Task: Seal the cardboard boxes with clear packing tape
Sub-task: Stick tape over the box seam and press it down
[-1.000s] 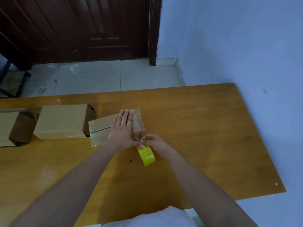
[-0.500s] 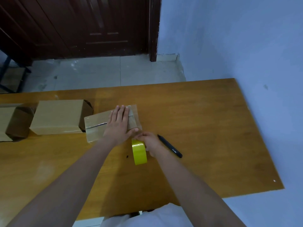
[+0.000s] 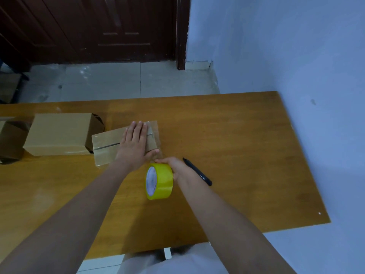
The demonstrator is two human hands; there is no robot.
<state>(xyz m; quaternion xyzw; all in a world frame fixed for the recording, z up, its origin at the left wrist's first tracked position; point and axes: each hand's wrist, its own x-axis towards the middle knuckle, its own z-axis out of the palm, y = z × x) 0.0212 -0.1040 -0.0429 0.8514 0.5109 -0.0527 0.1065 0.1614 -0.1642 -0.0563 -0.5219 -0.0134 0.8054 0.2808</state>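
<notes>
Cardboard everywhere: left hand (image 3: 134,144) lies flat, fingers straight, on the small box (image 3: 110,147) mid-table (image 3: 237,155), hiding its seam. Right hand (image 3: 174,167) grips the yellow-looking tape roll (image 3: 159,181) just beside it. Black pen (image 3: 197,172) lies right; its print is unreadable. Two more boxes (image 3: 59,133) sit left.

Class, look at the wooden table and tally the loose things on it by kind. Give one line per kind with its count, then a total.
Cardboard boxes: 3 (the small box under the left hand, a larger box, one cut off at the left edge)
Tape rolls: 1 (yellow roll in the right hand)
Pens: 1 (black pen)
Total: 5
</notes>
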